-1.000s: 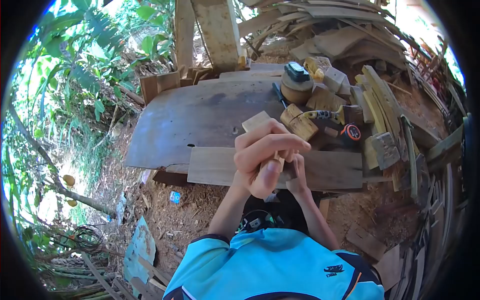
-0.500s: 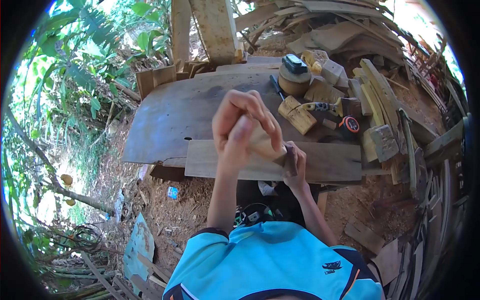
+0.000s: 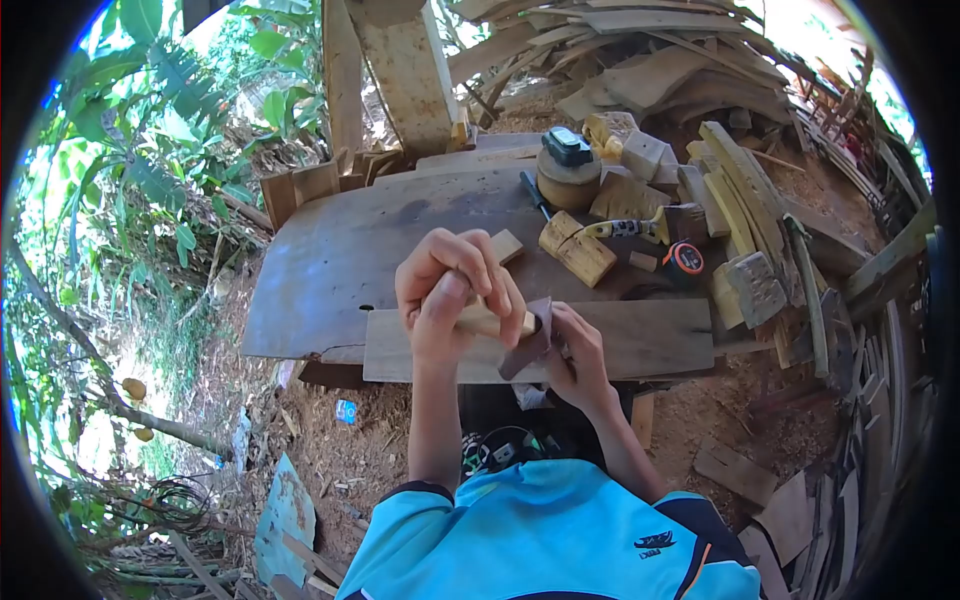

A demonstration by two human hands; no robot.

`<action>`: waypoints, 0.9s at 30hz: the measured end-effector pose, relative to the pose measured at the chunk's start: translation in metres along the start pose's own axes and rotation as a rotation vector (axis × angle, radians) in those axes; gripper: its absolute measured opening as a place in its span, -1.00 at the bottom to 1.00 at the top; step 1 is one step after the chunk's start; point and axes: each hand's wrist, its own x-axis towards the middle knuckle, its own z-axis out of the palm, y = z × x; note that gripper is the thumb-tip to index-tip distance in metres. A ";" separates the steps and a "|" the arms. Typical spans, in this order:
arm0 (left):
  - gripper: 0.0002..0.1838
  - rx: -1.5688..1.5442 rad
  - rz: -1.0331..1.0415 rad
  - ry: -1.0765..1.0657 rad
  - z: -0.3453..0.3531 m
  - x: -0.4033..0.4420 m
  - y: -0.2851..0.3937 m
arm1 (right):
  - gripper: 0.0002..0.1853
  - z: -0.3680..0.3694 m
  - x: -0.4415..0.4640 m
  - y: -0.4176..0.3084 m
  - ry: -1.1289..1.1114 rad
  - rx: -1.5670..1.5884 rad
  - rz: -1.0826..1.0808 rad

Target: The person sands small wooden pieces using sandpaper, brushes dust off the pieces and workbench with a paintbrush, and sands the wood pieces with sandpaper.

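Observation:
My left hand (image 3: 455, 295) is closed around a pale wooden piece (image 3: 482, 321) above the near edge of the workbench. Just right of it, my right hand (image 3: 577, 350) pinches a brown sheet (image 3: 528, 345), which looks like sandpaper and is folded against the end of the wooden piece. Both hands are over a flat plank (image 3: 650, 333) lying along the bench's front. Behind my left hand a small pale block (image 3: 506, 245) rests on the bench.
On the workbench (image 3: 330, 250) stand a round wooden piece with a dark device (image 3: 567, 147) on top, a cut block (image 3: 578, 250), a brush (image 3: 630, 228), a tape measure (image 3: 684, 259) and several wood offcuts. Stacked boards (image 3: 660, 75) lie behind.
My left hand has moved left and turned, so the wooden piece shows more. My right hand has come out from behind it with the brown sheet, now spread at the piece's end.

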 end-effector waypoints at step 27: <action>-0.20 0.217 -0.177 0.295 -0.014 -0.010 -0.046 | -0.77 -0.138 0.095 0.108 -0.330 -1.369 0.245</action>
